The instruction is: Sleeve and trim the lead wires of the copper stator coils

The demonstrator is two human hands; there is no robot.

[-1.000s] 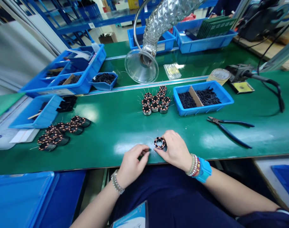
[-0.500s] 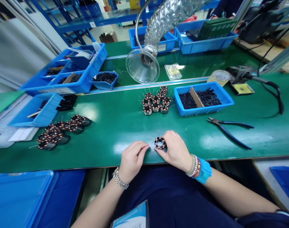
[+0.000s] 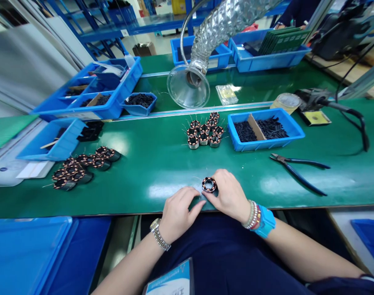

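Observation:
Between the thumb and fingers of my right hand [image 3: 228,191] is a wound motor stator [image 3: 208,184], a black ring with copper coils. It sits near the bench's front edge, its open centre facing up, and thin wire ends stick out from it. Just to its left is my left hand [image 3: 181,209], thumb and fingers parted, with nothing visible in them. Farther back stands a group of similar stators [image 3: 204,133] with loose wires. Another cluster of stators [image 3: 79,168] with dark sides lies to the left.
Behind the right hand sits a divided blue bin [image 3: 265,143] of short black tubes. Cutting pliers [image 3: 297,168] lie open at the right. A clear fume hood [image 3: 188,88] hangs over the back. More blue trays [image 3: 125,92] stand at the left; a soldering iron holder [image 3: 313,100] stands at right.
My left thumb and fingers have parted from a pinch, and that hand has moved right, closer to the stator. My right hand keeps its hold. The whole view has shifted slightly.

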